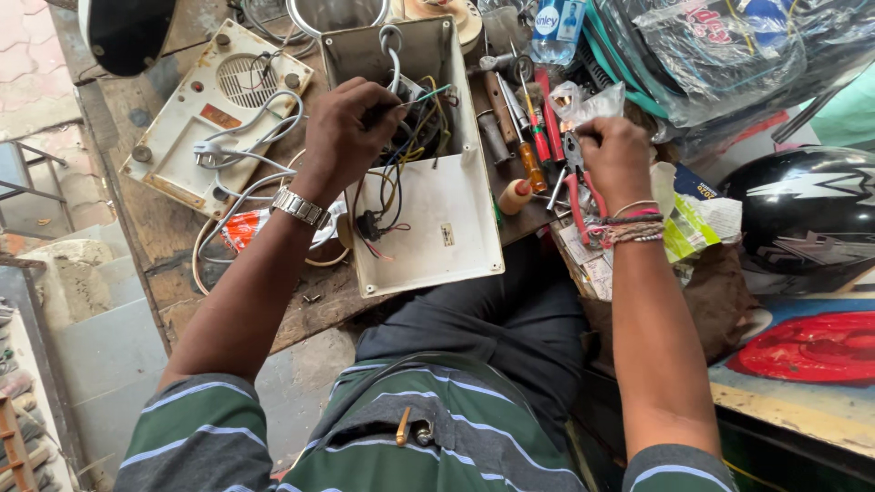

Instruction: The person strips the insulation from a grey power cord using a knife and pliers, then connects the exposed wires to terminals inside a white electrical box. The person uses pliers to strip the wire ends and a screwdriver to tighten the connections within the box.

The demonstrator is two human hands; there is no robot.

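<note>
An open white electrical box (pixel 447 228) lies on the wooden bench (pixel 164 228) with coloured wires (pixel 415 128) bunched inside. My left hand (pixel 351 123), a metal watch on its wrist, reaches into the box and pinches some of those wires. My right hand (pixel 615 155) is off to the right of the box, closed on red-handled pliers (pixel 576 178) over a pile of tools. Thread bands circle the right wrist.
A cream appliance panel (pixel 214 109) with a white cord and plug lies left of the box. Screwdrivers (pixel 531 146) and small tools lie between box and right hand. Plastic bags (pixel 720 55) fill the back right; a black helmet (pixel 807 214) sits right, another helmet (pixel 123 32) top left.
</note>
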